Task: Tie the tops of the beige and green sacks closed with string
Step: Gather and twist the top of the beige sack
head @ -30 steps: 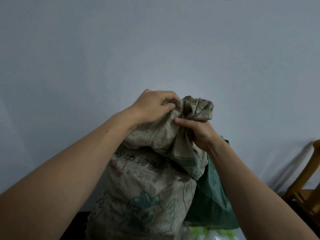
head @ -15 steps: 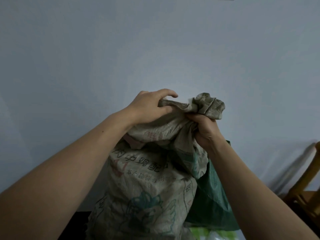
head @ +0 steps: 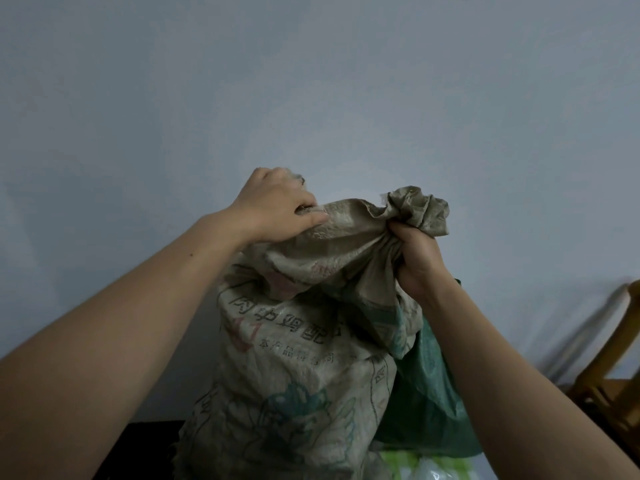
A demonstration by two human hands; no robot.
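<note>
**A:** What's the biggest worry here?

**B:** The beige sack [head: 294, 375] itself. It stands full and upright right in front of the person, with the green sack [head: 426, 410] pressed against its right side. It is held only at the top, so I'd judge a hard sideways tug could tip it.

**A:** And the mouth?

**B:** It's only part-gathered. The right grip [head: 415, 251] is closed round the bunched neck [head: 419, 209]. The left grip [head: 277, 209] has its fingers curled over the far rim, and a slack span of cloth runs between the two. If either hand lets go, the bunch will probably spring open.

**A:** String?

**B:** None in sight. Both hands are full, so fetching string means freeing one, and that's when the neck may loosen.

**A:** What else is around?

**B:** There's a plain wall [head: 311, 81] behind and a wooden chair [head: 616, 375] at the right edge, well apart. White-and-green plastic [head: 429, 465] lies low, by the foot of the green sack. The right forearm hides the green sack's top, so I can't tell what state it's in. Nothing blocks the neck.
</note>
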